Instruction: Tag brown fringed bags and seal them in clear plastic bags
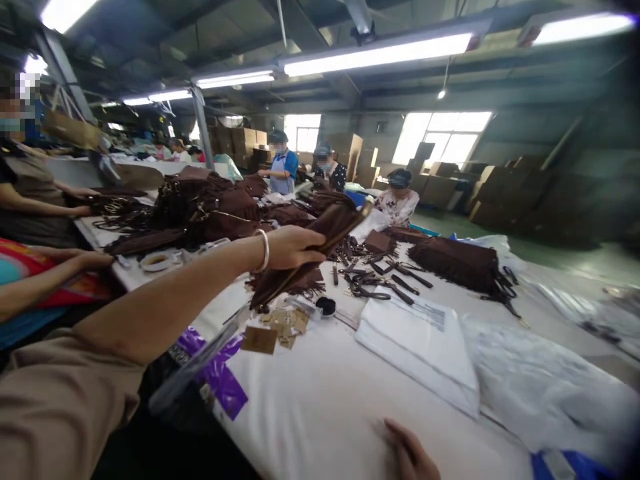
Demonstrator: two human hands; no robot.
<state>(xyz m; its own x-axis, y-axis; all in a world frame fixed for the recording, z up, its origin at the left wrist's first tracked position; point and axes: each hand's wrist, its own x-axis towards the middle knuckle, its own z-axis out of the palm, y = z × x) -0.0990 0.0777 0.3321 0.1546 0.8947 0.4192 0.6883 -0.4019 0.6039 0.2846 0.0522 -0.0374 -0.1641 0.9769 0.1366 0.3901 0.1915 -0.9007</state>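
Note:
My left hand (291, 247), with a white bangle at the wrist, is closed around a dark brown zippered bag (336, 223). The bag is held tilted above the table, its gold-toned zip edge facing right. Under and beside it lie brown fringe pieces (313, 283), tan cards (285, 323) and a small black round container (326, 306). At the bottom of the view, my right hand (411, 453) is partly cut off and slightly blurred. Its visible fingers stretch out over the white table (320, 400), holding nothing that I can see.
Brown fringed bags (210, 207) are heaped at the back left. Straps with metal clips (380, 280) lie mid-table, near a stack of white bags (420, 347) and clear plastic (550, 380). Another fringed bag (457, 260) lies right. Co-workers stand or sit around the table.

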